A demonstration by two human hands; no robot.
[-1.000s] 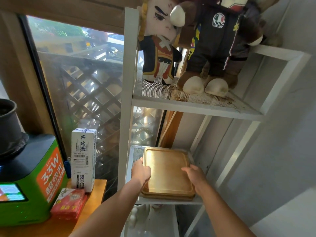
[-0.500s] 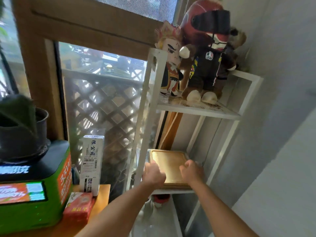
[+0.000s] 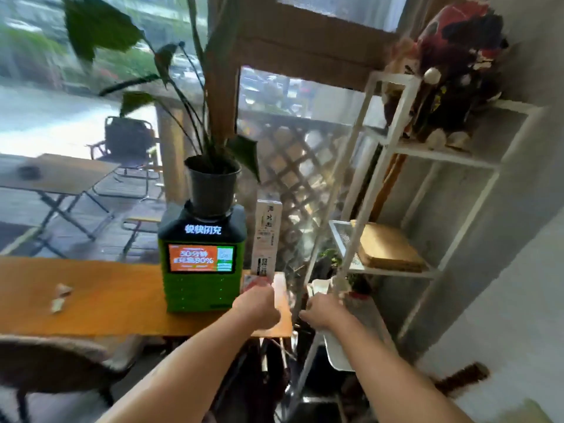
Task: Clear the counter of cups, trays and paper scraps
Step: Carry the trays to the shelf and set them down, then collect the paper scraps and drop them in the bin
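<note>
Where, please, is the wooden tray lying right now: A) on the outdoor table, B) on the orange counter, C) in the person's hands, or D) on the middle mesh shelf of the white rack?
D: the flat wooden tray rests on the white metal rack's middle mesh shelf, with both hands away from it.

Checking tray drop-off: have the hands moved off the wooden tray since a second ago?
Yes. Both hands, left and right, have pulled back from the wooden tray, which stays on the white rack's shelf.
</note>
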